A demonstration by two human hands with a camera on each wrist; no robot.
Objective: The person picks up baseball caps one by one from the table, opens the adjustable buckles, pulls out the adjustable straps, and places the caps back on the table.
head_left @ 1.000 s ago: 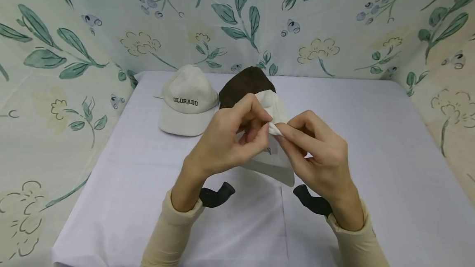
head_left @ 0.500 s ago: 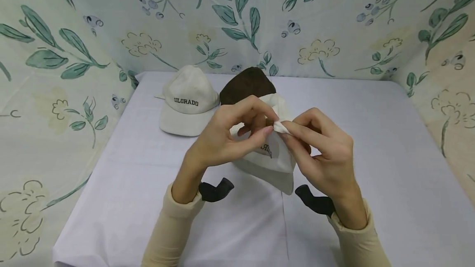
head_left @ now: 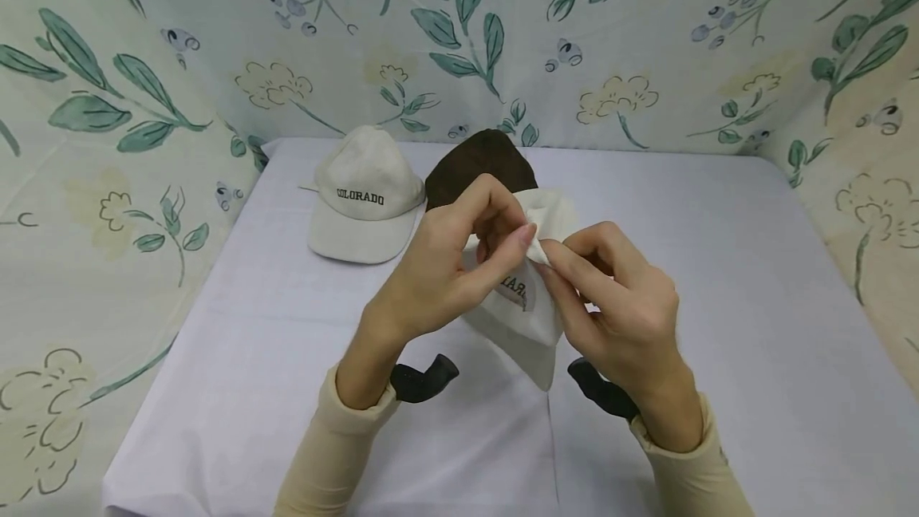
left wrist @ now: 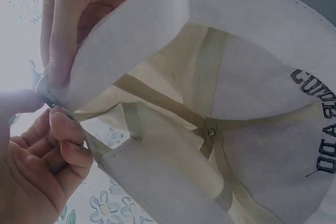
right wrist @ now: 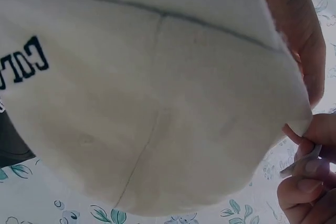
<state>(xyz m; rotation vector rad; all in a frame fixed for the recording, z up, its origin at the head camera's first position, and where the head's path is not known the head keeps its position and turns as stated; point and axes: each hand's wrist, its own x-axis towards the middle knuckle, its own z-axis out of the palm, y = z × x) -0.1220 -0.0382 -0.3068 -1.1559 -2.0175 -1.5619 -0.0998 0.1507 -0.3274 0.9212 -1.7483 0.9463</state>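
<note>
Between my hands hangs an off-white baseball cap (head_left: 517,325), tilted with its brim downward. My left hand (head_left: 452,262) pinches the narrow back strap (head_left: 538,252) with thumb and fingers. On the other side my right hand (head_left: 625,309) grips the strap between thumb and forefinger. The left wrist view looks into the cap's lining (left wrist: 257,82), with taped seams and backward stitched letters. Upside-down dark lettering (right wrist: 23,62) shows on the outer crown in the right wrist view. The fingers partly cover the strap, so how its ends are joined cannot be made out.
A second off-white cap (head_left: 362,190) reading COLORADO stands at the back left of the cloth-covered table (head_left: 739,301). Beside it sits a dark brown cap (head_left: 484,162), partly hidden by the left hand and held cap. Leaf-patterned fabric (head_left: 459,22) rises behind.
The held cap's brim has swung lower and turned slightly. Half a second ago the left fingertips were parted at the strap; now they close on it. The other caps have not moved.
</note>
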